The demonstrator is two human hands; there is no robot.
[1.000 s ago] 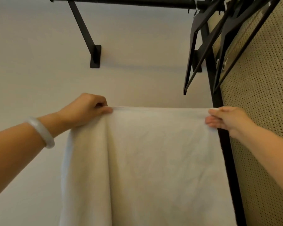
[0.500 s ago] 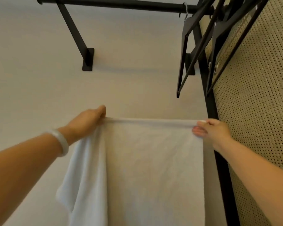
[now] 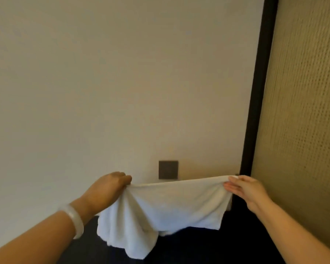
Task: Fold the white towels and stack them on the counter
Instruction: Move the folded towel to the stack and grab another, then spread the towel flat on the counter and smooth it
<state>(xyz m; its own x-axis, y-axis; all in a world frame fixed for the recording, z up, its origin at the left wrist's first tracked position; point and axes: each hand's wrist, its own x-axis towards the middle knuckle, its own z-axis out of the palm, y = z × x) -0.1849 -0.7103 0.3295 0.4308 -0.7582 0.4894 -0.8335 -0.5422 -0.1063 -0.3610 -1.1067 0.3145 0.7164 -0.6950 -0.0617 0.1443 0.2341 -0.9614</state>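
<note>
Two corners held level | left hand (image 3: 111, 189) curled, pinching white towel (image 3: 170, 204) | right hand (image 3: 245, 189) fingers together, pinching

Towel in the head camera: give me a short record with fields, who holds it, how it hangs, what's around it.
towel: white, stretched between both hands, lower edge bunched at left
left hand: grips top left corner
right hand: pinches top right corner
bracelet: pale, on left wrist
behind: cream wall, dark square wall plate
right side: black post, perforated panel
</note>
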